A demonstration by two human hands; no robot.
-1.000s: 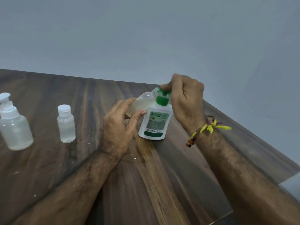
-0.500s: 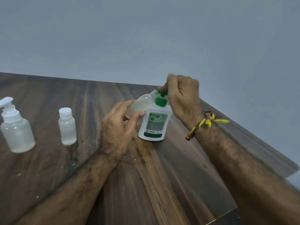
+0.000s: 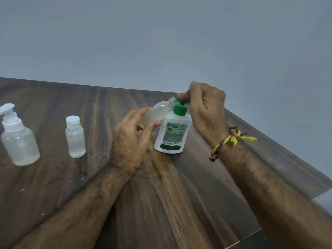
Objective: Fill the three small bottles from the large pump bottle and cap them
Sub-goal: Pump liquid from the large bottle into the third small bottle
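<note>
A single head-worn camera looks forward and down from the person's own position, close above the wooden table [image 3: 179,203]. Both forearms reach in from the bottom edge toward mid-frame. The wide lens takes in the table's far edge and right corner, with a plain grey wall [image 3: 161,36] filling the upper half.

A dark wood-grain surface [image 3: 188,203] meets a grey wall at its far edge, with its right edge running diagonally. Three bottles stand on it: a clear pump bottle [image 3: 18,139] at far left, a capped small bottle [image 3: 75,137] beside it, and a white bottle with green pump [image 3: 172,133] near the middle. Pale specks dot the near left part.
</note>
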